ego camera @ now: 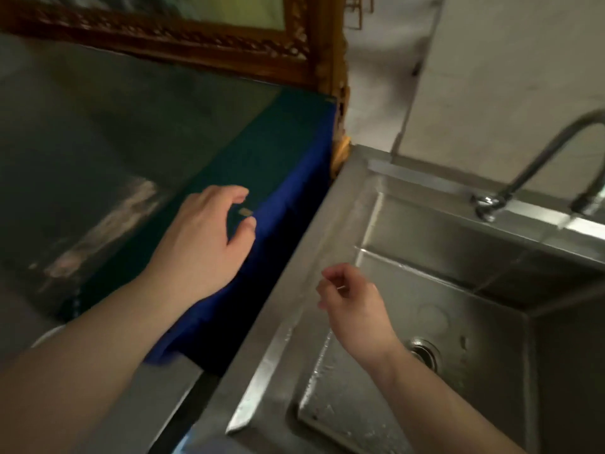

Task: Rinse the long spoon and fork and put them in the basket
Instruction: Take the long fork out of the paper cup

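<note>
Neither the long spoon, the fork nor the basket showed anywhere in the frame, so where they lay could not be told. The left hand (209, 237) reached over the table (98, 132) at centre left, above the blue cloth (288, 204) that hung down its edge; its grip was open, fingers spread and curved, holding nothing. A small pale scrap sat just by its fingertips, too blurred to name. The right hand (352, 299) hovered at lower centre over the near rim of the steel sink (327, 224), fingers loosely curled; blur made it impossible to tell whether anything thin lay pinched in them.

By my judgement the step in hand was the search for the cutlery. To do it well, the head should turn until the spoon and fork were in sight before either hand committed, and the faucet (540, 165) at upper right, from which no stream could be seen, should be opened only once both pieces were held over the basin near the drain (424, 353).

No brand, label or writing could be read.
</note>
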`<action>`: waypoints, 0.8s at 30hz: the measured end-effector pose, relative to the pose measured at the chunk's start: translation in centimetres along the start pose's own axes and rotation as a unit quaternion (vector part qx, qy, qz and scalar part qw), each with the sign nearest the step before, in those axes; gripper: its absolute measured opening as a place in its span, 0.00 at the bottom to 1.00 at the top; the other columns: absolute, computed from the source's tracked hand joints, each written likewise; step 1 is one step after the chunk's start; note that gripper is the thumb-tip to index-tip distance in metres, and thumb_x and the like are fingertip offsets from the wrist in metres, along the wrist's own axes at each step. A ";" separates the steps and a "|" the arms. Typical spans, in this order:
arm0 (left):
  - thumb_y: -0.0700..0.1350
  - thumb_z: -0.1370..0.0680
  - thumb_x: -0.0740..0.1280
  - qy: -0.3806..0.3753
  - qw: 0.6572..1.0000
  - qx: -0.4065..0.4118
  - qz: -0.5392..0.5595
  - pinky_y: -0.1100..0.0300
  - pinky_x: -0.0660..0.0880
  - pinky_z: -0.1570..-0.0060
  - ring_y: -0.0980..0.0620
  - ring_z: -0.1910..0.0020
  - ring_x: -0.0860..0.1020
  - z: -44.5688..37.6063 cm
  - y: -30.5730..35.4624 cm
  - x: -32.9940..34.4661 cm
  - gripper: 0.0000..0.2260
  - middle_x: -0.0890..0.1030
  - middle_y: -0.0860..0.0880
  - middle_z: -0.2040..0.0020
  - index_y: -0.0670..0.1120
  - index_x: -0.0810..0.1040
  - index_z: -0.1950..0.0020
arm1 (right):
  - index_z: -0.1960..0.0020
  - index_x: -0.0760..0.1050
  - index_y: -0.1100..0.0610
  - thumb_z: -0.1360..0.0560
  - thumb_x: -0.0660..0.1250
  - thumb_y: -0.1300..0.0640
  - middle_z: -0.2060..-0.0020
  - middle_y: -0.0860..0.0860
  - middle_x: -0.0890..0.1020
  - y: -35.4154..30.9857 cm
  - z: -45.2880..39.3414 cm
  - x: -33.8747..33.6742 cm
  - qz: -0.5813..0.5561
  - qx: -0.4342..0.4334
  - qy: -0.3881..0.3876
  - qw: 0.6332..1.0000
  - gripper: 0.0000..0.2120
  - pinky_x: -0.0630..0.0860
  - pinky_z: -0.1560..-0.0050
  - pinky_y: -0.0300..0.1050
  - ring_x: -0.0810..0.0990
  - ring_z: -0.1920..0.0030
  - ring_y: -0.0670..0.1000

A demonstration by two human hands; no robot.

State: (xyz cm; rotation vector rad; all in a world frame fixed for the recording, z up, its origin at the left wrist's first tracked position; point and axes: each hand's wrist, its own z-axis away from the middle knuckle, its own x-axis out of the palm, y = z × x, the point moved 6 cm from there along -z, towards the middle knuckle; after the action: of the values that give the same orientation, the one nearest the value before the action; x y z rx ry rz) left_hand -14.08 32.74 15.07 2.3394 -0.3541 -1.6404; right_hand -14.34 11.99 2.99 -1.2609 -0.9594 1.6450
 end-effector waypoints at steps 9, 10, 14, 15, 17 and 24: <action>0.52 0.25 0.64 0.101 0.977 -0.181 -0.040 0.50 0.67 0.45 0.46 0.40 0.68 9.1 -17.0 -13.4 0.20 0.73 0.47 0.39 0.50 0.69 0.33 | 0.56 0.76 0.44 0.23 0.63 0.58 0.68 0.42 0.83 -9.4 0.8 15.8 -0.022 -0.072 -0.141 0.987 0.09 0.80 0.57 0.49 0.83 0.66 0.47; 0.50 0.24 0.65 0.109 0.971 -0.211 -0.036 0.50 0.67 0.44 0.45 0.40 0.69 10.4 -18.8 -13.4 0.19 0.73 0.45 0.39 0.47 0.71 0.34 | 0.55 0.76 0.44 0.22 0.63 0.57 0.67 0.41 0.83 -10.0 0.8 17.3 -0.017 -0.075 -0.158 0.985 0.08 0.81 0.58 0.47 0.82 0.67 0.45; 0.47 0.22 0.64 0.086 0.944 -0.318 0.013 0.46 0.70 0.43 0.42 0.43 0.74 16.0 -24.6 -10.6 0.17 0.77 0.40 0.42 0.41 0.74 0.36 | 0.43 0.77 0.50 0.23 0.67 0.47 0.62 0.47 0.85 -11.8 0.7 23.1 -0.002 -0.059 -0.214 0.975 0.11 0.82 0.48 0.53 0.85 0.60 0.46; 0.49 0.22 0.64 0.068 0.941 -0.329 0.028 0.49 0.70 0.45 0.43 0.45 0.74 17.2 -25.5 -9.7 0.17 0.77 0.40 0.41 0.42 0.74 0.36 | 0.38 0.76 0.52 0.24 0.68 0.45 0.59 0.49 0.85 -12.2 0.8 24.5 0.006 -0.055 -0.228 0.972 0.18 0.81 0.46 0.54 0.85 0.57 0.48; 0.58 0.24 0.63 0.017 0.933 -0.351 0.073 0.55 0.67 0.48 0.49 0.47 0.74 19.3 -26.7 -7.6 0.24 0.75 0.46 0.40 0.44 0.72 0.34 | 0.33 0.73 0.54 0.25 0.68 0.42 0.58 0.51 0.84 -12.8 0.8 26.7 0.009 -0.044 -0.246 0.968 0.25 0.81 0.46 0.54 0.86 0.55 0.48; 0.68 0.40 0.72 -0.120 0.934 -0.323 0.090 0.63 0.73 0.53 0.61 0.49 0.76 22.2 -28.8 -4.4 0.33 0.74 0.59 0.44 0.59 0.70 0.38 | 0.55 0.80 0.53 0.21 0.64 0.47 0.65 0.51 0.84 -13.7 1.0 30.3 -0.047 -0.003 -0.249 0.967 0.12 0.85 0.56 0.49 0.87 0.62 0.50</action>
State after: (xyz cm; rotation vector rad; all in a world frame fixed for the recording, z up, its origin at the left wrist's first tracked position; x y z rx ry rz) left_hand -35.05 59.57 1.59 1.5832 -0.0485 -1.6360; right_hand -17.67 45.02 5.49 -0.7978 -1.2991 1.9251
